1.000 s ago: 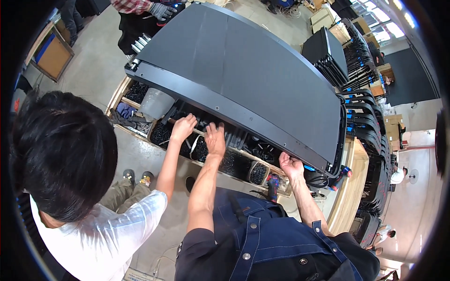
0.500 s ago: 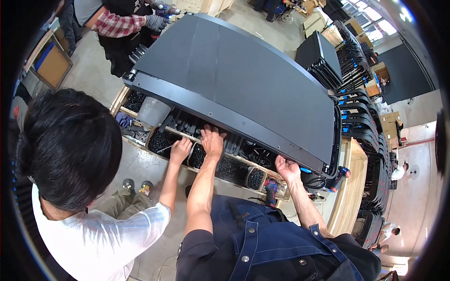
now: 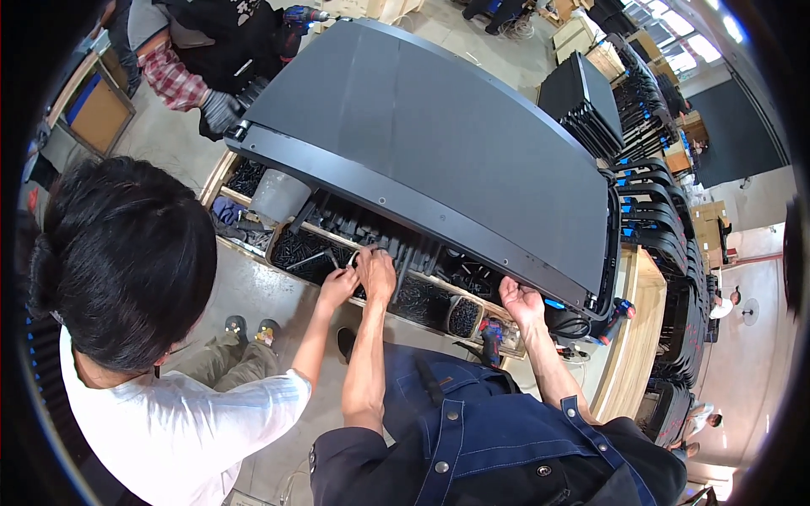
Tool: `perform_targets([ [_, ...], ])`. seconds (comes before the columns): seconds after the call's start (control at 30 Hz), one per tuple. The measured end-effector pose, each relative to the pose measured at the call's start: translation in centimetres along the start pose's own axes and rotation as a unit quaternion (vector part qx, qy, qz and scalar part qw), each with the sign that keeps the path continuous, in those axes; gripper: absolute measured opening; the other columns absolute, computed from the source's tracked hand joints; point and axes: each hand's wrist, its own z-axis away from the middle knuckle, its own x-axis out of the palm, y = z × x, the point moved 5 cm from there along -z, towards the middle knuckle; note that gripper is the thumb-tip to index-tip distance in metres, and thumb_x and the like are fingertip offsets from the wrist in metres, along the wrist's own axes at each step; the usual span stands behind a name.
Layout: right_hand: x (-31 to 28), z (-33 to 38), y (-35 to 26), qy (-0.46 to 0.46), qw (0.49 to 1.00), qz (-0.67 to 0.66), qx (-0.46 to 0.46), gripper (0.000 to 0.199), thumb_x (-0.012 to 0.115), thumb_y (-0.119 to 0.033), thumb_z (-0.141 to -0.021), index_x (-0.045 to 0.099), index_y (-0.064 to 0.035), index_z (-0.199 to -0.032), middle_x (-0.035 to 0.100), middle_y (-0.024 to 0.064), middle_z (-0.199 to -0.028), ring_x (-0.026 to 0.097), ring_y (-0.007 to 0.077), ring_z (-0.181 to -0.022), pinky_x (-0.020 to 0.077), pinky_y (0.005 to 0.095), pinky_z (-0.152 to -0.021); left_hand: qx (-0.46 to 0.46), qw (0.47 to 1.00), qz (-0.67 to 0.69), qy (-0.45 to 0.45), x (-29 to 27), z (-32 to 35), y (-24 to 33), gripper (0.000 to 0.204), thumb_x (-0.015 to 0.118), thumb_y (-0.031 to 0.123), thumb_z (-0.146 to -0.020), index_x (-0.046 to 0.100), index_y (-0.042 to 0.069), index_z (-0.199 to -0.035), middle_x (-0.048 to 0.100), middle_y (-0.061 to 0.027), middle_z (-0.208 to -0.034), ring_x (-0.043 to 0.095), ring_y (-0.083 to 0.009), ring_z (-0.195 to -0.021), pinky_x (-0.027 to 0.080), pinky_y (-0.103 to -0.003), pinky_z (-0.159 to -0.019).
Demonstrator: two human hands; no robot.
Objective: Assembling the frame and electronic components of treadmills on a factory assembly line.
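A dark grey treadmill deck (image 3: pixel 439 160) with a flat belt and side rails lies across the bench in front of me. My left hand (image 3: pixel 375 274) is over the parts trays below its near rail, fingers bent together; what they hold is hidden. Right beside it a co-worker's hand (image 3: pixel 340 287) reaches in, a thin metal rod, perhaps a hex key (image 3: pixel 308 260), next to its fingers. My right hand (image 3: pixel 521 302) is palm up at the near rail's right part, fingers curled against its lower edge. Several trays of black screws (image 3: pixel 422 304) sit below.
A power drill (image 3: pixel 492 333) stands by the small screw tub (image 3: pixel 464 316); another drill (image 3: pixel 620 319) lies to the right. A gloved co-worker's hand (image 3: pixel 221 111) is at the deck's far left corner. Stacked black frames (image 3: pixel 666 228) line the right side.
My left hand has drawn back from under the rail to the trays, against the co-worker's hand. The gloved hand has moved from a drill to the deck's corner. My right hand stays.
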Motion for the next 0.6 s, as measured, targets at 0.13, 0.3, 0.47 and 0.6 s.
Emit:
perform_targets([
  [0.13, 0.0, 0.0, 0.1, 0.0, 1.0, -0.004, 0.003, 0.027, 0.044, -0.021, -0.102, 0.066, -0.0064, -0.107, 0.074, 0.0127, -0.106, 0.071, 0.0298, -0.1, 0.0558, 0.0489, -0.089, -0.02, 0.996, 0.066, 0.051, -0.9, 2.3, 0.1, 0.021, 0.055, 0.013, -0.094, 0.068, -0.003, -0.096, 0.059, -0.0186, -0.121, 0.053, -0.0396, -0.111, 0.043, -0.049, -0.095],
  [0.3, -0.1, 0.1, -0.1, 0.002, 1.0, -0.003, -0.003, 0.026, 0.045, -0.021, -0.101, 0.067, -0.007, -0.106, 0.074, 0.0124, -0.107, 0.071, 0.0296, -0.1, 0.0556, 0.0486, -0.089, -0.059, 0.983, 0.118, 0.129, -3.4, 5.6, 2.3, 0.021, 0.05, 0.013, -0.097, 0.064, -0.002, -0.094, 0.061, -0.0207, -0.102, 0.055, -0.0379, -0.099, 0.041, -0.048, -0.091],
  [0.47, -0.1, -0.1, -0.2, 0.003, 1.0, 0.0, -0.002, 0.027, 0.046, -0.022, -0.101, 0.068, -0.0075, -0.103, 0.074, 0.0117, -0.106, 0.071, 0.0295, -0.1, 0.0555, 0.049, -0.089, -0.173, 0.969, 0.171, 0.051, -2.3, 10.8, 1.1, 0.023, 0.06, 0.023, -0.097, 0.059, 0.0, -0.101, 0.06, -0.0195, -0.099, 0.057, -0.0379, -0.099, 0.044, -0.048, -0.092],
  [0.6, -0.2, -0.2, -0.5, -0.01, 1.0, 0.007, -0.009, 0.026, 0.047, -0.022, -0.101, 0.068, -0.0072, -0.102, 0.074, 0.0123, -0.107, 0.071, 0.0298, -0.1, 0.0557, 0.0503, -0.088, -0.217, 0.956, 0.197, -0.022, -1.5, 11.3, 0.6, 0.035, 0.07, 0.028, -0.092, 0.061, -0.003, -0.107, 0.066, -0.0186, -0.095, 0.064, -0.0376, -0.089, 0.05, -0.046, -0.084],
])
